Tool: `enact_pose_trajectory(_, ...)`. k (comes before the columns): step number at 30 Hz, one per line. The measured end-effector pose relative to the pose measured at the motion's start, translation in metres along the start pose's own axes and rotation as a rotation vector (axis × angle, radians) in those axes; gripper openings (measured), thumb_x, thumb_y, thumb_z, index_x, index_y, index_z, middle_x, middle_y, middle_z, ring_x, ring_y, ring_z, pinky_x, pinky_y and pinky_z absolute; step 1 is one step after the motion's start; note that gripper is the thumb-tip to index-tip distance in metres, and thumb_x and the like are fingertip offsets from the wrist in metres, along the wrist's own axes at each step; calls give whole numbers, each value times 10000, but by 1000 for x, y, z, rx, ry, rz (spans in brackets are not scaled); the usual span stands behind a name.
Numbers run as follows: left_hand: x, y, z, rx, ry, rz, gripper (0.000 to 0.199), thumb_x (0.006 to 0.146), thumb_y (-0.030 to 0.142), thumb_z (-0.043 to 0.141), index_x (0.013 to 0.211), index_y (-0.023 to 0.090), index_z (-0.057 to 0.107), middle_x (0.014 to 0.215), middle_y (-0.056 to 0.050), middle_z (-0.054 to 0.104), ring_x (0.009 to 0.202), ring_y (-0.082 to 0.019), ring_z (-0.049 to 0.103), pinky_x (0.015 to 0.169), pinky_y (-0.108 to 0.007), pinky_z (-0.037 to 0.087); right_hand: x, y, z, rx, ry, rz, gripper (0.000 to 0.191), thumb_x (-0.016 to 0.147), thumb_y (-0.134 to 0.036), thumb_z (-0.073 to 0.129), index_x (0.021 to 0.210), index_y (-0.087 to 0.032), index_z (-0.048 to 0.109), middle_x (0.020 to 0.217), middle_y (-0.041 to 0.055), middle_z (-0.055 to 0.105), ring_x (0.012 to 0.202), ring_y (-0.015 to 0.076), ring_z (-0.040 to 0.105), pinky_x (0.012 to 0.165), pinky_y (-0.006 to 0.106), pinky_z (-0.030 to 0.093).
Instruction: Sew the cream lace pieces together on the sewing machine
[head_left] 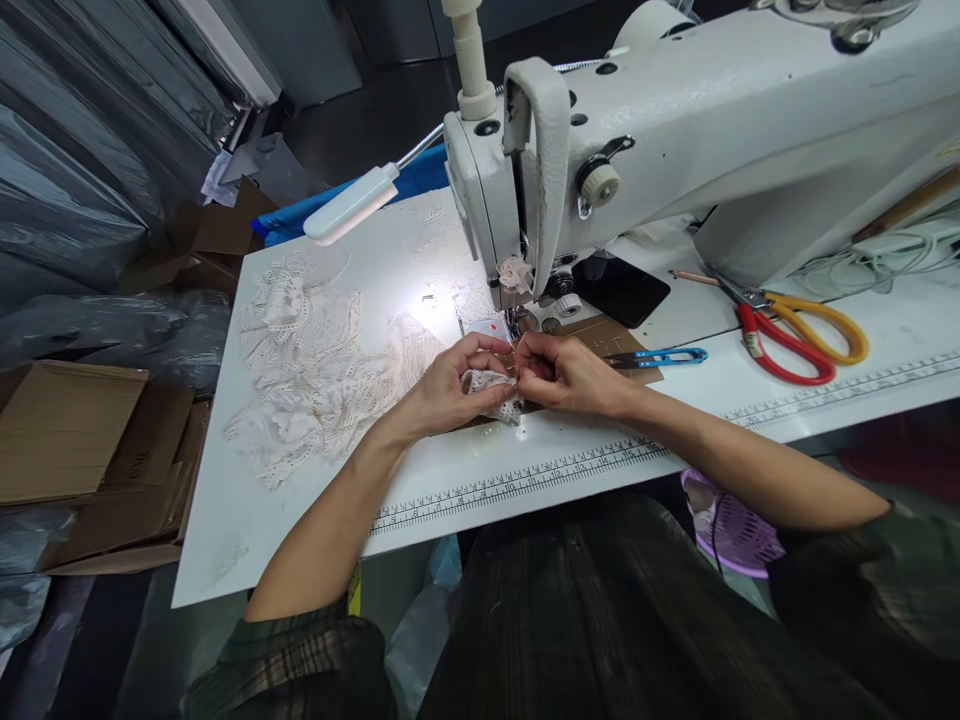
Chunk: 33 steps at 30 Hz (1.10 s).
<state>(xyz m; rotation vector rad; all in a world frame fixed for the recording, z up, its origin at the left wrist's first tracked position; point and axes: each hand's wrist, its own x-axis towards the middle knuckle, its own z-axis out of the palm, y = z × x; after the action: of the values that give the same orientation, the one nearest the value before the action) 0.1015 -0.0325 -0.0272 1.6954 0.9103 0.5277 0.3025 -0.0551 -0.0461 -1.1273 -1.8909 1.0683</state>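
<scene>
We find the lace piece between the left hand and right hand, both pinched on it, its long axis unclear

Pale lace fabric, patterned with small holes, which was bunched and creased, was pinched between the left hand and the right hand, just in front of the sewing machine.

Slim lamp is casting white glare over the tabletop beside the sewing machine, dark floor is sinking into dimness, plastic sheeting is catching dull sheen, outer edges are stretching, sleeves are softening.
</scene>
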Motion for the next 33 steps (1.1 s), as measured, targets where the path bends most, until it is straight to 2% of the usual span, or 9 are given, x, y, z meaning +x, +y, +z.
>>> enact_pose_trajectory(5,2,-2,-5,-54,-45,-1,436,768,293,754,1116,144,539,831,-18,660,705,-109,607,649,-228,482,-1,2,7,342,-25,130,111,781,-192,553,711,-192,467,593,-66,397,517,70,312,484,239,233)
enact_pose_trajectory(10,5,-5,-6,-44,30,31,419,759,294,763,1094,150,556,742,24,601,623,-86,543,598,-215,444,5,6,16,703,-66,245,157,824,-239,479,680,-211,425,531,-78,312,471,75,215,451,249,172)
enact_pose_trajectory(14,4,-6,-6,-50,38,-5,452,745,317,783,1117,159,580,742,23,595,623,-90,535,583,-215,435,3,8,12,451,10,229,137,856,-277,515,749,-201,477,578,-60,376,501,84,289,469,247,224)
enact_pose_trajectory(18,3,-6,-3,-169,53,-121,511,728,379,807,1138,161,593,718,19,592,568,-88,519,533,-220,414,-2,6,8,137,86,72,62,879,-260,533,861,-204,516,731,-18,477,654,119,430,564,255,348)
enact_pose_trajectory(21,4,-3,4,-311,75,-207,524,701,383,830,1105,150,590,707,23,566,523,-68,480,482,-209,373,-1,3,15,177,217,-10,67,894,-244,495,847,-204,470,843,20,544,743,130,477,632,272,399)
enact_pose_trajectory(24,6,-2,11,-374,109,-243,490,656,328,854,1020,139,585,785,-2,583,558,-67,501,486,-208,385,2,2,28,316,293,3,80,903,-248,470,843,-211,432,825,16,567,678,111,474,602,266,394)
enact_pose_trajectory(26,7,-5,8,-299,183,-212,420,670,269,826,973,145,563,830,-20,601,608,-87,540,507,-216,410,1,2,34,393,306,88,104,895,-275,486,834,-213,428,728,-15,533,594,98,432,543,254,356)
enact_pose_trajectory(31,12,-16,-20,75,705,-82,314,719,169,736,922,184,497,789,-6,586,661,-119,576,529,-220,437,-10,2,29,689,127,375,216,898,-370,498,778,-225,393,582,-80,371,460,74,289,438,235,216)
enact_pose_trajectory(33,12,-15,-25,5,612,-104,352,727,227,760,965,185,505,789,-7,599,641,-118,580,520,-223,441,-12,1,19,699,68,357,223,896,-385,535,801,-215,426,624,-64,418,468,71,307,435,234,219)
